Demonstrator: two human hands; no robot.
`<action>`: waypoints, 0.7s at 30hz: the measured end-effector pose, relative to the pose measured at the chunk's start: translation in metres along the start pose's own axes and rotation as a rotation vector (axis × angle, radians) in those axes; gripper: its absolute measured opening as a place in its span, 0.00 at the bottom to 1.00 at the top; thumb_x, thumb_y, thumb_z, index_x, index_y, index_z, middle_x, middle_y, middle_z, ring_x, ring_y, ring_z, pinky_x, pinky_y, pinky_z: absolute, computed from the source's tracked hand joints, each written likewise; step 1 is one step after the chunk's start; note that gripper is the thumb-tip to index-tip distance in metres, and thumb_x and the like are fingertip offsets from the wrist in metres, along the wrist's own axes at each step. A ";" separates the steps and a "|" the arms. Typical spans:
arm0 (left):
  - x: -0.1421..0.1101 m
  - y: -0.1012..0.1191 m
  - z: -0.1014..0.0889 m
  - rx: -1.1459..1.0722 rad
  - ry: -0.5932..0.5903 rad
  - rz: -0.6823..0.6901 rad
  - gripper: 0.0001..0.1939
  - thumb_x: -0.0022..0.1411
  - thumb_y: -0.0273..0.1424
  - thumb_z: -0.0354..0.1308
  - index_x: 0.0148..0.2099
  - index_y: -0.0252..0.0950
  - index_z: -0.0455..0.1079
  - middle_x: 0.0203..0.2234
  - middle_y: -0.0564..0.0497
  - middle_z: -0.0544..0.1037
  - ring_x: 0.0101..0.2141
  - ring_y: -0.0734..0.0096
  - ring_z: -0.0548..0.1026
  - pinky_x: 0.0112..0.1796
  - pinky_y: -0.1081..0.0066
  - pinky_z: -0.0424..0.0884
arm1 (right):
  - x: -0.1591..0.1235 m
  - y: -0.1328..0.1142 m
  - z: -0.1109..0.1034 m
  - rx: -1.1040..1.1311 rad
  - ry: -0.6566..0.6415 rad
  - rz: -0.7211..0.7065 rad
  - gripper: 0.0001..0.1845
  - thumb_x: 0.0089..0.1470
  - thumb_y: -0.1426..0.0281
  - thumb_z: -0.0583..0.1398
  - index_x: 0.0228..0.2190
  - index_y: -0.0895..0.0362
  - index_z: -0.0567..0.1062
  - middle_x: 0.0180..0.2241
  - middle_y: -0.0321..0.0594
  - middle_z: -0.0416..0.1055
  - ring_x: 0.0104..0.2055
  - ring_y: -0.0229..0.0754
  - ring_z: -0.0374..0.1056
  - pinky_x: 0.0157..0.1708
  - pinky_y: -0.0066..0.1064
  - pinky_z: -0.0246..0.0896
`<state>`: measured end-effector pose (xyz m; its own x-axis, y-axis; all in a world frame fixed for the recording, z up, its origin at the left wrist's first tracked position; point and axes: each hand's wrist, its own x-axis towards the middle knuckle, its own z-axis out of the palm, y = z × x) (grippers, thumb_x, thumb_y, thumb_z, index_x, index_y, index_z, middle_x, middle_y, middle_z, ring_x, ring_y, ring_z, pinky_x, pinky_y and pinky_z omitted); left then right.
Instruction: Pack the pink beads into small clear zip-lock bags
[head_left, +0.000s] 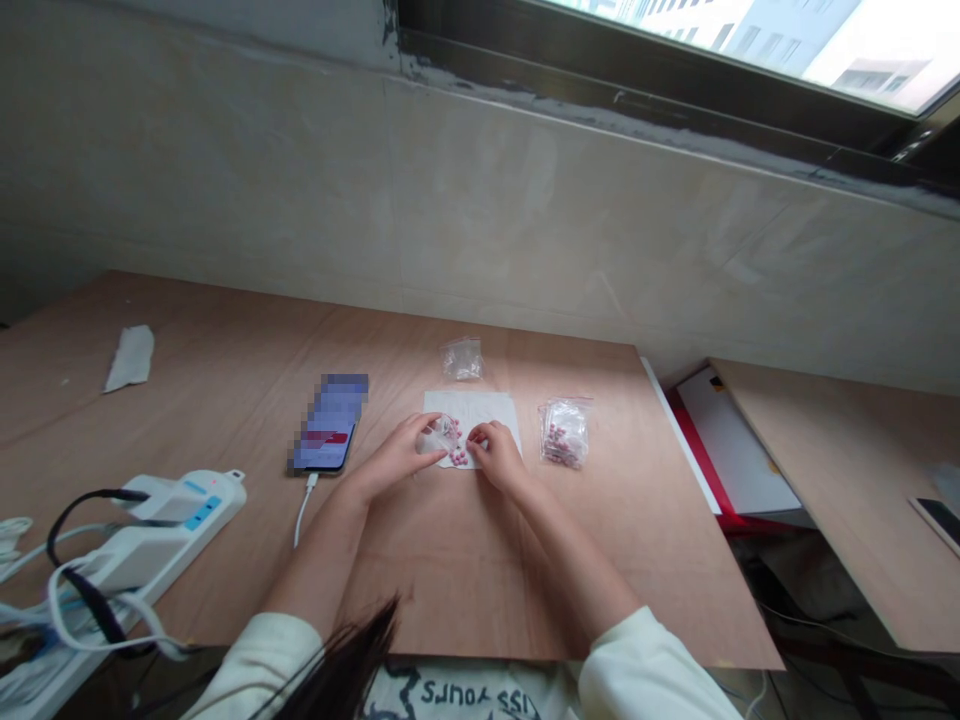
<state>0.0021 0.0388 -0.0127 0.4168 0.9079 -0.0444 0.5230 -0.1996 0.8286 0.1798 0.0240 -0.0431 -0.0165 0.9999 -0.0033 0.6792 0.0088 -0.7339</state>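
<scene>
My left hand (414, 446) holds a small clear plastic bag (433, 440) between thumb and fingers, over the left part of a white sheet (487, 405). Small pink beads (459, 457) lie on that sheet between my hands, some close to the bag's mouth. To their right, my right hand (493, 450) is closed in a pinch, fingertips by the beads; whatever sits in the pinch is too small to make out. Further right rests a stack of clear zip bags (565, 432) with pink beads inside. Behind the sheet lies another clear bag pack (462, 358).
A phone (330, 425) on a charging cable (301, 510) lies left of the sheet. A white power strip (176, 530) with plugs and tangled cables fills the front left. A scrap of white paper (130, 357) is far left. The wall (480, 220) bounds the table's back.
</scene>
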 end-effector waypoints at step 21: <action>0.004 0.007 -0.013 -0.374 0.040 -0.053 0.15 0.51 0.40 0.51 0.35 0.33 0.65 0.30 0.51 0.72 0.33 0.71 0.70 0.35 0.72 0.66 | -0.005 -0.046 -0.023 0.644 -0.042 0.101 0.09 0.40 0.66 0.58 0.27 0.58 0.69 0.24 0.38 0.69 0.28 0.38 0.65 0.28 0.29 0.59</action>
<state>-0.0022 0.0463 -0.0003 0.3631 0.9286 -0.0769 0.2323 -0.0104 0.9726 0.1659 0.0189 0.0062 -0.0133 0.9938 -0.1103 0.1034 -0.1083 -0.9887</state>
